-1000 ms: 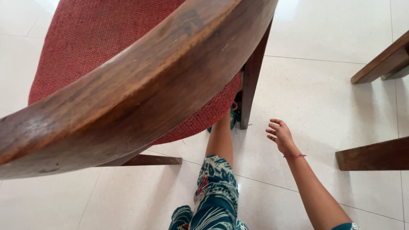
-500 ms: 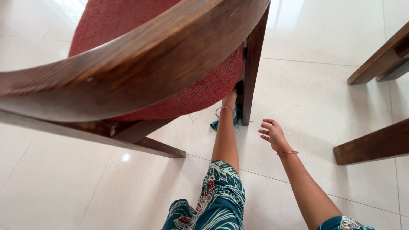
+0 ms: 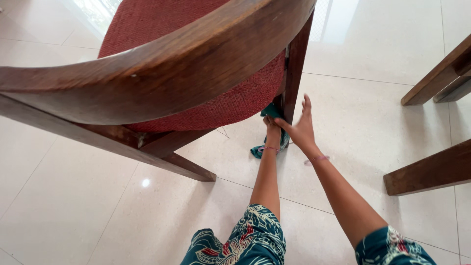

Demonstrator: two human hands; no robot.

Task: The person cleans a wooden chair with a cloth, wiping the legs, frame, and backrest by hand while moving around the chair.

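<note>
A person's left hand (image 3: 273,128) grips a green cloth (image 3: 269,133) bunched against the lower part of a wooden chair leg (image 3: 296,73), fingers closed around the fabric. The right hand (image 3: 300,127), fingers held together and thumb out, rests against the same leg just beside it, above the pale tiled floor (image 3: 373,59).

teal cloth (image 3: 269,128) | crumpled, hanging | pressed against dark wooden chair leg (image 3: 296,73) | under seat

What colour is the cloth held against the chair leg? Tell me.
Teal green cloth, pressed by the left hand against the chair leg; head view.
</note>
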